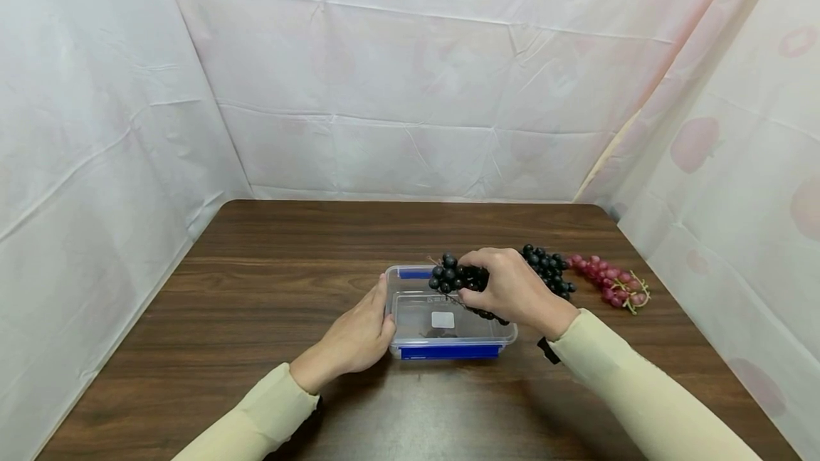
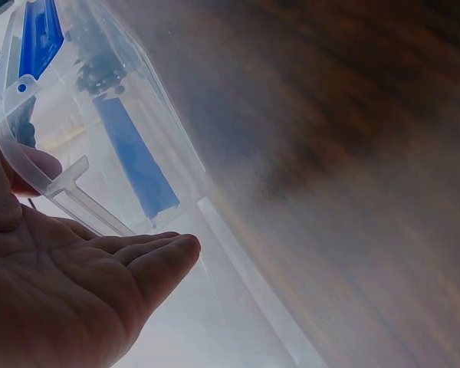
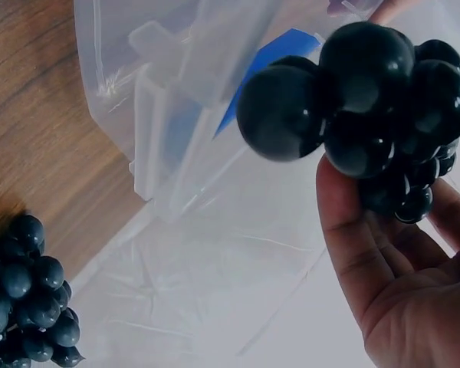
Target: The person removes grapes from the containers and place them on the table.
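Note:
A bunch of black grapes (image 1: 448,276) (image 3: 368,61) is gripped between the thumb and fingers of my right hand (image 1: 512,287) (image 3: 422,314), over a clear plastic box (image 1: 410,338) with blue strips at front and back. My left hand (image 1: 360,331) (image 2: 69,284) lies along the box's left side, fingers straight and touching it. In the left wrist view, a clear side flap (image 2: 92,203) sticks out from the box near the fingers. Whether a lid covers the box, I cannot tell. Its middle bears a white label (image 1: 443,319).
Right of the box, partly behind my right hand, lies another bunch of black grapes (image 1: 547,272) (image 3: 31,299). Farther right is a bunch of red grapes (image 1: 608,282) with green stems. Pale cloth (image 1: 410,77) walls surround the brown wooden table (image 1: 307,247) at the back and sides.

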The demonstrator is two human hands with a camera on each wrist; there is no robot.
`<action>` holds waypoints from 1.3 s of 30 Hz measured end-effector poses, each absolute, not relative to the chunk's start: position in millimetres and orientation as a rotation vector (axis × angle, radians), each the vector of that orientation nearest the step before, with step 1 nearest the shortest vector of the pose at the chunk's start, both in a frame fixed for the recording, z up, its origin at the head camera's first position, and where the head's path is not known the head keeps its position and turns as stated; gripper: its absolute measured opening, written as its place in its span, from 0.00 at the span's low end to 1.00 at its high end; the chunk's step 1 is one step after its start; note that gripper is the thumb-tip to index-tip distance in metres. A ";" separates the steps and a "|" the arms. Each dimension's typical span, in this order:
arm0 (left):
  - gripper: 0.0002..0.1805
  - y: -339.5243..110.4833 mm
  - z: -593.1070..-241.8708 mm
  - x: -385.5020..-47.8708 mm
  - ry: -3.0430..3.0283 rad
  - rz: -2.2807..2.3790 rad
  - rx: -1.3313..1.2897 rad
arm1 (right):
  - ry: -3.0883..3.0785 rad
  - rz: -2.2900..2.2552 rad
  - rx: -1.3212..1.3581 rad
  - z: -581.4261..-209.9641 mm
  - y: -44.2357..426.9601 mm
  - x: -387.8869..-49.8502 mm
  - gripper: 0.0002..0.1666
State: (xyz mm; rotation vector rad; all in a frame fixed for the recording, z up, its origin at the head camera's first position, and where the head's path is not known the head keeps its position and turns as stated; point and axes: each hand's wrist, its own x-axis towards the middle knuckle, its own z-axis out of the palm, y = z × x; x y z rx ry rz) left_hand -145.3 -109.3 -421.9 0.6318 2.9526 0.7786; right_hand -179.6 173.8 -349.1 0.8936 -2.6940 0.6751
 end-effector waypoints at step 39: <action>0.40 -109.1 -420.5 -144.3 2.948 0.766 0.632 | -2.699 0.622 0.782 -343.6 197.6 -172.0 0.22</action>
